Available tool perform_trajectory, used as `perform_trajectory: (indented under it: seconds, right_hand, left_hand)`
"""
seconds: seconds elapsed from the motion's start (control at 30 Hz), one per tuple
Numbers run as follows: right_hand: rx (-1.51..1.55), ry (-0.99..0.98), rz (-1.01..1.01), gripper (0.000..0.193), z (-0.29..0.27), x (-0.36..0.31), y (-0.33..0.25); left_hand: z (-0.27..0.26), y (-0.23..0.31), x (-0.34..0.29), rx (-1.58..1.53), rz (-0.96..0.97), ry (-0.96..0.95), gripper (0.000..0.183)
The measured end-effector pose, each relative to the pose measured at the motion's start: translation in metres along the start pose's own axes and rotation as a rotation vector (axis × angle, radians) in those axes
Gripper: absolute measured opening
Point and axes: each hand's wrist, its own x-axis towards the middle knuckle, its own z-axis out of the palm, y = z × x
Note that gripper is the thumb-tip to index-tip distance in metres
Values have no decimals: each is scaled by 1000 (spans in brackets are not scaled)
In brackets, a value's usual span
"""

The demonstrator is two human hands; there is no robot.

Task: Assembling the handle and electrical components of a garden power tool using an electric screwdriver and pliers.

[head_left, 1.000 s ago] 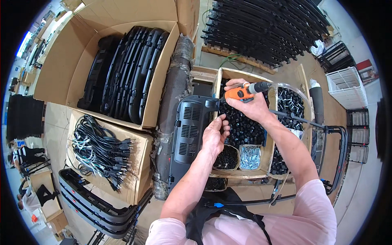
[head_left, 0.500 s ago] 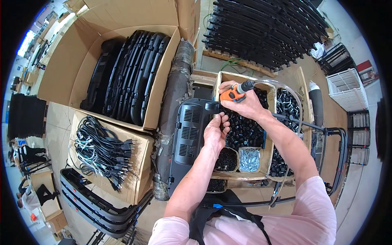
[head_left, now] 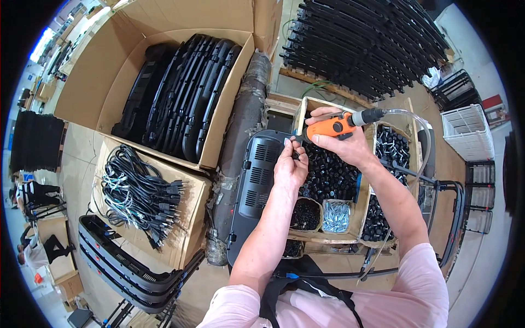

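Observation:
My right hand [head_left: 350, 145] grips an orange pneumatic screwdriver [head_left: 334, 126] with a clear air hose [head_left: 415, 131] trailing from its back end. Its tip points left at the top right corner of a black slotted plastic panel [head_left: 257, 186] lying in front of me. My left hand [head_left: 290, 164] pinches a small part at that same corner, right by the tool's tip. The part itself is too small to make out.
A wooden tray [head_left: 358, 213] holds several black knobs [head_left: 328, 175], black screws [head_left: 305, 214] and silver screws [head_left: 334, 216]. To the left are a cardboard box of black panels [head_left: 180, 93] and a box of black power cords [head_left: 142, 197]. Stacked black frames [head_left: 361, 44] lie beyond.
My right hand has brought the screwdriver down and left toward the panel's corner. My left hand has shifted slightly up to meet it.

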Motion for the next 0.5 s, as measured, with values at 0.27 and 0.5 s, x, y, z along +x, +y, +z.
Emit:
perform_trajectory:
  seconds: [0.27,0.5]
  right_hand:
    - [4,-22,7,53,10,6,-8]
    - [-50,17,-41,54,27,23,10]
  left_hand:
    - [0,10,-3,-23,3,-130,23]
    - [9,4,-14,218,61,-55,30]
